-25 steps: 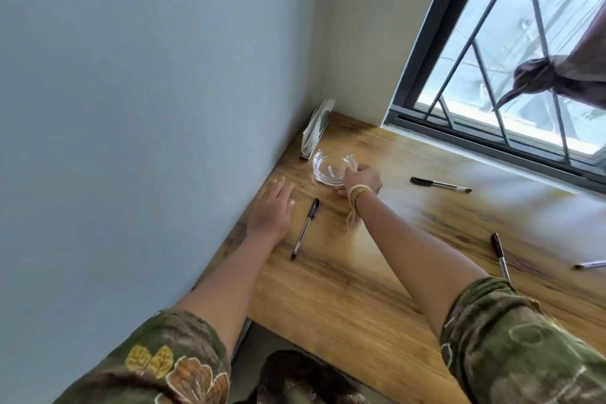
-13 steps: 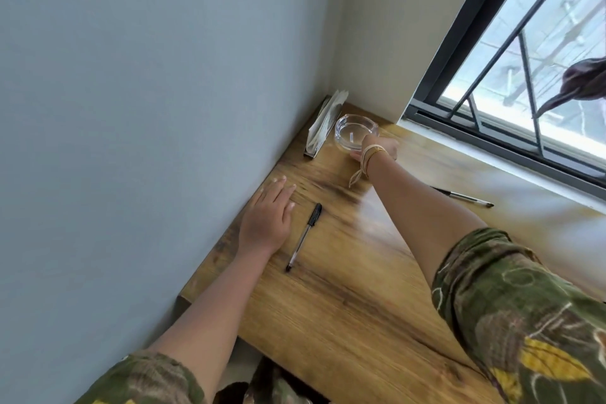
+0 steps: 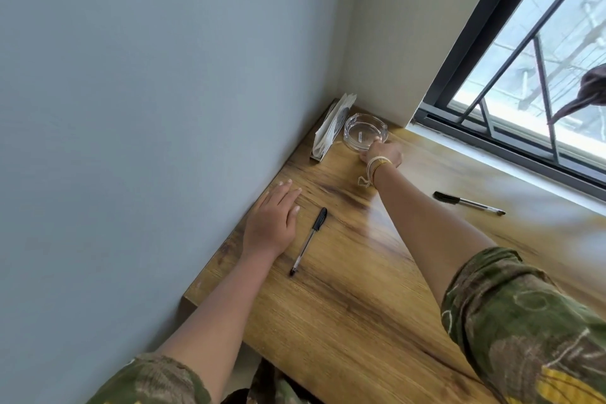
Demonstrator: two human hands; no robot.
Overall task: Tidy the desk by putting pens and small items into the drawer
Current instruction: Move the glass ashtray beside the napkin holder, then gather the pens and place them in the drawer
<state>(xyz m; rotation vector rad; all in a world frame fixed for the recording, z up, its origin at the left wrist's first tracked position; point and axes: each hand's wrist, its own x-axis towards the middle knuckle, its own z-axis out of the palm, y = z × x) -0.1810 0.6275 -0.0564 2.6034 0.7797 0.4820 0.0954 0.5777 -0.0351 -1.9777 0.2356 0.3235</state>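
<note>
A clear glass ashtray sits in the far corner of the wooden desk. My right hand reaches out to it and grips its near rim with the fingers. My left hand lies flat and open on the desk by the wall. A black capped pen lies just right of my left hand, untouched. A second black pen rests further right, near the window. No drawer is in view.
A napkin holder with white paper leans against the blue-grey wall just left of the ashtray. A black-framed window with bars runs along the desk's far right side. The desk's near edge is at the bottom.
My right hand has slid the ashtray away from me into the far corner, next to the napkin holder. The left hand and the pen beside it stayed put. The view shifted left.
</note>
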